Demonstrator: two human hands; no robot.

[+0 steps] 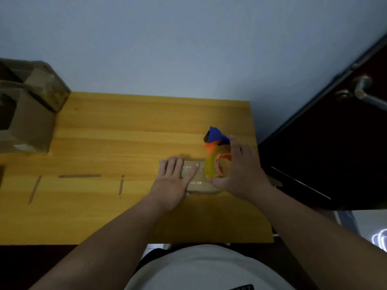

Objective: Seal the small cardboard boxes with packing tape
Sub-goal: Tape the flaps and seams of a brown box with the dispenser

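Grasping the tape dispenser, the right hand meets the small box's right end. Left hand presses flat, released, near the surface's right edge; I judge the pull runs leftward.

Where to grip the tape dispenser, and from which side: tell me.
Grip the tape dispenser around its roll, coming from the right. The blue and orange head points up and away at the far end, and the small cardboard box with the left hand lies on its left. The right hand already wraps it this way.
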